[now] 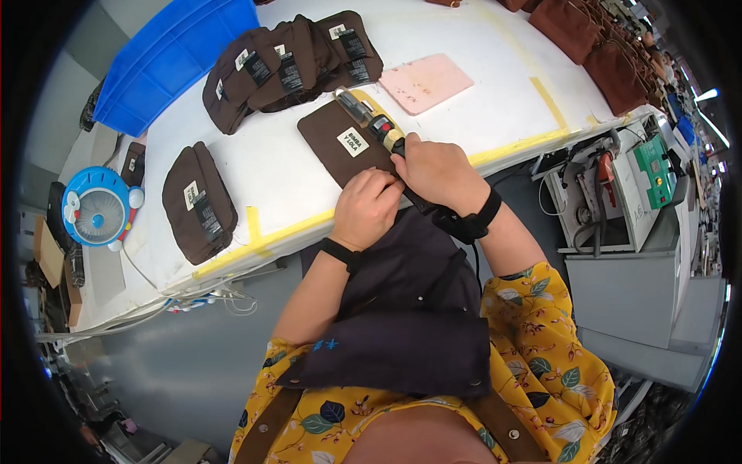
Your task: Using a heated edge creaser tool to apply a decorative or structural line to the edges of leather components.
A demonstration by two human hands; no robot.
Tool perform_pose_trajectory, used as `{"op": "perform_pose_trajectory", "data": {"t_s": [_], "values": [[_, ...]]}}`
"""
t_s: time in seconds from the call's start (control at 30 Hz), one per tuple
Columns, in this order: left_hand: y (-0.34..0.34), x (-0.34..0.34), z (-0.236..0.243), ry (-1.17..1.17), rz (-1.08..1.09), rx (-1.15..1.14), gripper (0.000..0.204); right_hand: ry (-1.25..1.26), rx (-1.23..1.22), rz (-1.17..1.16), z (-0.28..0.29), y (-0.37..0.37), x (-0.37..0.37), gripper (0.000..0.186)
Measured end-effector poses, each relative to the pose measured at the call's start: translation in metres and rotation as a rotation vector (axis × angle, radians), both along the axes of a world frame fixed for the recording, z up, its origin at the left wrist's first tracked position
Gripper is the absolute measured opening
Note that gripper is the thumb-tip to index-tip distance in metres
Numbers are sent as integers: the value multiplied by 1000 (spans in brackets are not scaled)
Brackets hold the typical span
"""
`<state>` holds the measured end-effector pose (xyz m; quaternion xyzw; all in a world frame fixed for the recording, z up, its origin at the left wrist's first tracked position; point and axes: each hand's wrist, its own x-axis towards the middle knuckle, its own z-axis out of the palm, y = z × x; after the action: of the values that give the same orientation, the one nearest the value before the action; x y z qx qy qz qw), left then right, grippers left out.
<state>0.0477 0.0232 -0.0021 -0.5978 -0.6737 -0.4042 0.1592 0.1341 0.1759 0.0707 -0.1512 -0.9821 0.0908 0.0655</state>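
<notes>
From my remote post I am looking down on a white table [267, 174] that is curving across the view, its near edge bordered in yellow tape [522, 147]. More tape is crossing the surface at far right.

At the middle of the near edge, a flat brown pouch [328, 143] with a pale label is lying under the work. The right hand [440, 172] is grasping a slim handheld tool [379, 124], black and yellow with a red button, its front end pointing far-left over the pouch. The left hand [367, 209] is resting with curled fingers at the pouch's near edge; I cannot tell whether it is pinching the fabric.

Far left of the pouch, a heap of brown pouches [270, 58] is overlapping, black tags showing. A blue crate [170, 62] is standing beyond it. Nearer on the left, a single pile [185, 166] is sitting apart, with a blue-and-white fan [97, 209] to its left. A pink slab [425, 81] is lying just beyond the tool.

Around the table: reddish-brown bags [568, 31] are crowding the far right corner; below, a green box [654, 172] is standing above a grey cabinet [618, 301]. Grey floor [193, 371] is showing at near left.
</notes>
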Motion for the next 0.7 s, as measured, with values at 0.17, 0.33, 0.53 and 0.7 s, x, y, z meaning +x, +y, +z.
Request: {"op": "perform_pose_trajectory", "data": {"t_s": [0.17,0.33,0.53,0.7], "values": [[-2,-3,1,7,21,25,15,-74,-22,36,20,-11,33,36],[-1,-1,-2,11,3,39,15,-112,-46,36,23,-7,29,36],[1,1,-1,-1,5,7,9,-101,-75,7,11,7,-26,36],[1,-2,0,-7,7,43,11,-88,-43,35,17,-2,26,37]]}}
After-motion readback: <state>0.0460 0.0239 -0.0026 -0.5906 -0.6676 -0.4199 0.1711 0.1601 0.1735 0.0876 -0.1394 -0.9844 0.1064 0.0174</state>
